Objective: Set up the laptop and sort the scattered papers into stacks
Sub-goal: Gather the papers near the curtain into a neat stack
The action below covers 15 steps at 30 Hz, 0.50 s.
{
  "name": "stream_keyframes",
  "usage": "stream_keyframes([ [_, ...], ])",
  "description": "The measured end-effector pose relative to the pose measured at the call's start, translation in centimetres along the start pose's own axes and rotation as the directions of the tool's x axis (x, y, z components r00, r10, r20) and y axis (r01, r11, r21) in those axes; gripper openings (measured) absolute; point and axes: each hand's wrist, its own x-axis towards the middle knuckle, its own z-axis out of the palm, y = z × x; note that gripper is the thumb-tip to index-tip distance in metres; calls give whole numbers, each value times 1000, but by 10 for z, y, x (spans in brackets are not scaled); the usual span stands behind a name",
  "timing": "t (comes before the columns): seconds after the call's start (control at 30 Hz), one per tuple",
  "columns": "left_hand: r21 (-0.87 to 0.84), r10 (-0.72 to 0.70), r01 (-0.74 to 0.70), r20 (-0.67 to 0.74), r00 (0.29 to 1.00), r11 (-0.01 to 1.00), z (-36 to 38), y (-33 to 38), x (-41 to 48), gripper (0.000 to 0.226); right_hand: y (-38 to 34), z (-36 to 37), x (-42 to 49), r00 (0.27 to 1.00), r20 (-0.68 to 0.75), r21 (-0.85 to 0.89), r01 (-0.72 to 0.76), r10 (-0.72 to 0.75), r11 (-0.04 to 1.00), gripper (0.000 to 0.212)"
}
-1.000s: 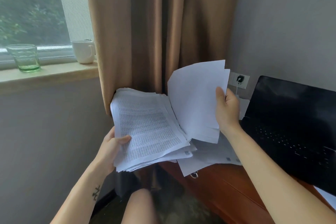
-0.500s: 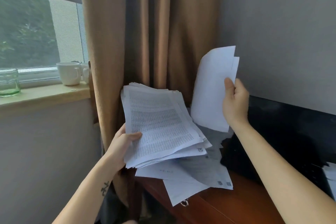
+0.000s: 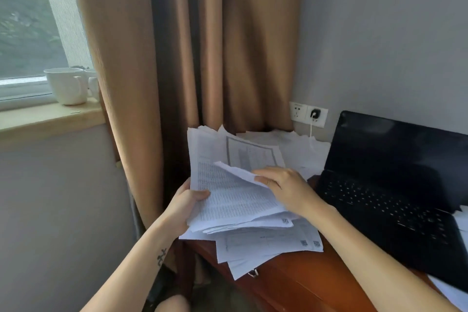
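Note:
My left hand [image 3: 183,204] grips the left edge of a thick stack of printed papers [image 3: 228,197], held tilted above the desk's left end. My right hand [image 3: 283,186] lies on top of that stack and pinches the lifted edge of its top sheet [image 3: 235,172] between thumb and fingers. Loose sheets [image 3: 268,246] lie under the stack and hang over the wooden desk [image 3: 298,284]. More papers [image 3: 301,144] are piled at the back by the wall. An open black laptop [image 3: 395,185] with a dark screen stands on the desk to the right.
Brown curtains [image 3: 202,45] hang behind the desk. A wall socket [image 3: 307,114] holds a plug with a white cable. A white mug [image 3: 67,85] sits on the windowsill at left, another half hidden behind it. White paper [image 3: 450,289] lies by the laptop's near corner.
My right hand has come down from holding several sheets upright beside the stack to pinching the top sheet on the stack. The view has swung down and right, showing the laptop and socket again.

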Motion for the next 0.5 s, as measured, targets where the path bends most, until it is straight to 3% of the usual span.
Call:
stream_keyframes([
  [0.17, 78, -69, 67, 24, 997, 995, 0, -16, 2, 30, 8, 28, -23, 934, 333, -3, -134, 127, 991, 32],
  [0.27, 11, -116, 116, 2, 993, 993, -1, -23, 3, 16, 10, 33, -35, 898, 412, 45, -186, 151, 982, 33],
  [0.33, -12, -151, 151, 2, 988, 988, -1, -25, 5, 25, 13, 31, -39, 877, 443, 177, -287, 184, 942, 35],
  [0.4, 45, -151, 151, 12, 988, 988, 1, -25, 7, 26, 21, 30, -38, 903, 358, 284, -348, 238, 894, 39],
  [0.43, 74, -143, 142, 12, 990, 987, 1, -25, 9, 24, 29, 31, -37, 928, 244, 257, -342, 282, 904, 39],
  [0.5, 127, -127, 125, 8, 992, 984, 3, -28, 10, 24, 48, 36, -33, 935, 22, 34, -354, 354, 935, 40],
])
